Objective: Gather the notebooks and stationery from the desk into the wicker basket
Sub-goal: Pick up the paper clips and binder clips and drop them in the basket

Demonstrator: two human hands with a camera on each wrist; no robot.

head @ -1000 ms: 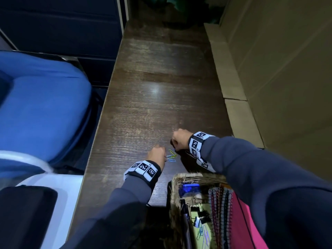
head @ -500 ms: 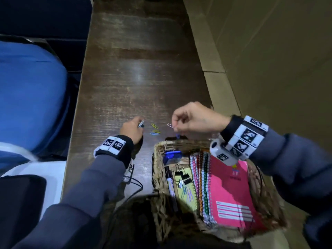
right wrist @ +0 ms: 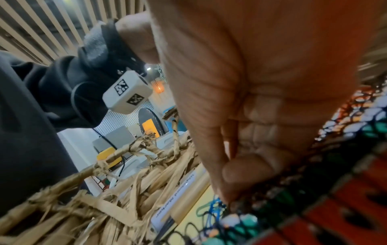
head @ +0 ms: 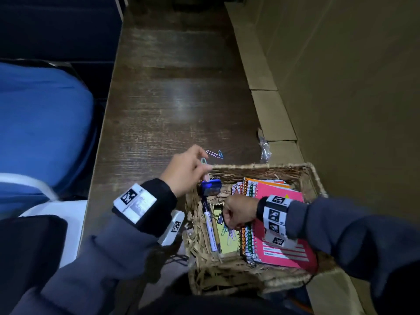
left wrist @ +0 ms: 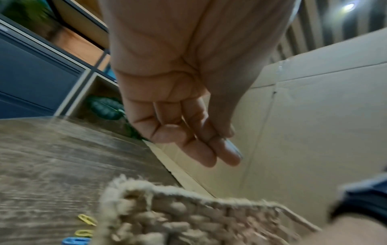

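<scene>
The wicker basket point(head: 250, 165) stands at the desk's near end and holds spiral notebooks point(head: 281, 194), a marker point(head: 210, 230), a yellow pad point(head: 223, 243) and loose clips. My left hand point(head: 203, 163) hovers by the basket's far left corner, pinching a teal paper clip point(head: 203, 160) between thumb and forefinger point(left wrist: 232, 144). Inside the basket, my right hand point(head: 227, 220) is low over the yellow pad, fingertips pinched at a blue paper clip point(right wrist: 212, 204). Two paper clips point(head: 214, 154) lie on the desk beyond the rim. The left wrist view shows yellow clips point(left wrist: 86, 219) beside the basket point(left wrist: 146, 187).
A crumpled clear plastic bag point(head: 264, 148) lies by the basket's far right corner. Cardboard panels point(head: 341, 110) wall the desk's right side. A blue chair point(head: 41, 133) stands to the left of the dark wooden desk point(head: 172, 98).
My right hand went from above the basket's far rim down into the basket. My left hand lifted off the desk with a clip and moved towards the basket's corner.
</scene>
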